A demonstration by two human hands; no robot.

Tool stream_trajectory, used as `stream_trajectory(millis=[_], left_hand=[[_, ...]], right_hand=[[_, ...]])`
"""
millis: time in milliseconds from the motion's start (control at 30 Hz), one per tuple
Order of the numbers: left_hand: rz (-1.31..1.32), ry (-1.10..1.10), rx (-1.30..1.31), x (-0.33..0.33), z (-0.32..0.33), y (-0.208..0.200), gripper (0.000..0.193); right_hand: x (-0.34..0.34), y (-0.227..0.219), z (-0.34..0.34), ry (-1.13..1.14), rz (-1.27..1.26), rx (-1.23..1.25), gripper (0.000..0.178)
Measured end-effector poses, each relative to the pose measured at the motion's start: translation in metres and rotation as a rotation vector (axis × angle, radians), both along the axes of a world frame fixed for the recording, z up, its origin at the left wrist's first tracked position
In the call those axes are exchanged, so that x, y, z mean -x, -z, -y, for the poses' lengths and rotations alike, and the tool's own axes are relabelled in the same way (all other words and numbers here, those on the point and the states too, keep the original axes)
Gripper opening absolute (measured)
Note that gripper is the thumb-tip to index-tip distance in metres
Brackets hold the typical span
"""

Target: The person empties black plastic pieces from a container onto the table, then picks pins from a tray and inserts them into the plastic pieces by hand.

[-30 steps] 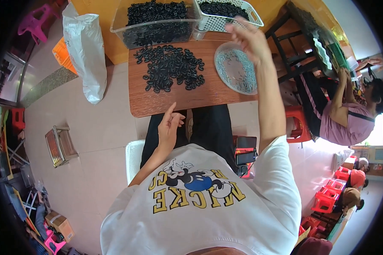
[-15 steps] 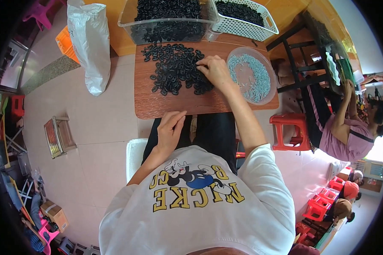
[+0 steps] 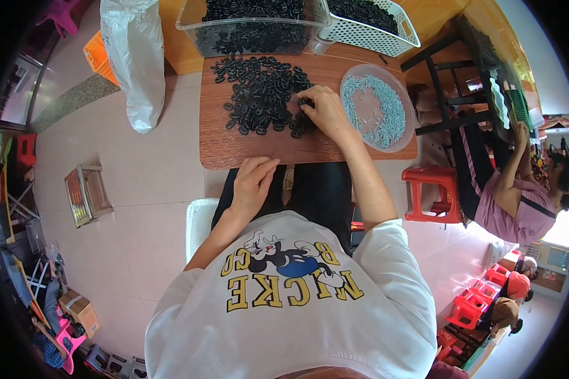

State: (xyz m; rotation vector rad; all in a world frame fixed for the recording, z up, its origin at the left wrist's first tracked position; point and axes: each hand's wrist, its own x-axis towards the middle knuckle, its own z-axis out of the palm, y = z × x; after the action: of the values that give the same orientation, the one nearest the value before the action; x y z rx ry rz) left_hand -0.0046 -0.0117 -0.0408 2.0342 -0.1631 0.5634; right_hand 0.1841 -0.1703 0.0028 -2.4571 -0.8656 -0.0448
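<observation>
A heap of small black oval plastic pieces with holes [image 3: 262,98] is spread on the brown wooden table [image 3: 234,155]. My right hand [image 3: 327,114] is at the heap's right edge, its thumb and fingers closed around a black oval piece [image 3: 306,102]. At the table's near edge, my left hand [image 3: 254,183] rests with its fingers bent together and the fingertips by the edge. Whatever it may hold is too small or hidden to see. Right of my right hand stands a round clear tub [image 3: 409,104] of small pale blue-silver pieces that look like screws or pins.
Behind the heap stand a clear bin [image 3: 253,26] and a white perforated basket [image 3: 367,39], both with black pieces. A white sack [image 3: 133,69] stands left. At right are a red stool [image 3: 433,192] and a seated person [image 3: 515,196] working at another table.
My right hand has shifted slightly right and nearer, its fingers curling more around a black piece. My left hand stays at the table edge. The view has tilted slightly.
</observation>
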Motion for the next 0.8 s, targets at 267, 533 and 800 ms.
stream_trajectory(millis=[267, 533, 800], left_hand=[[-0.018, -0.004, -0.016, 0.002, 0.001, -0.003, 0.022], [-0.017, 0.0, -0.024, 0.003, 0.001, -0.003, 0.022], [-0.009, -0.006, -0.035, 0.003, 0.0, 0.002, 0.023]], right_hand=[[0.004, 0.002, -0.014, -0.083, 0.096, -0.038, 0.016], [0.004, 0.017, -0.023, -0.041, 0.12, -0.016, 0.015], [0.003, 0.005, -0.008, 0.049, 0.176, 0.03, 0.013]])
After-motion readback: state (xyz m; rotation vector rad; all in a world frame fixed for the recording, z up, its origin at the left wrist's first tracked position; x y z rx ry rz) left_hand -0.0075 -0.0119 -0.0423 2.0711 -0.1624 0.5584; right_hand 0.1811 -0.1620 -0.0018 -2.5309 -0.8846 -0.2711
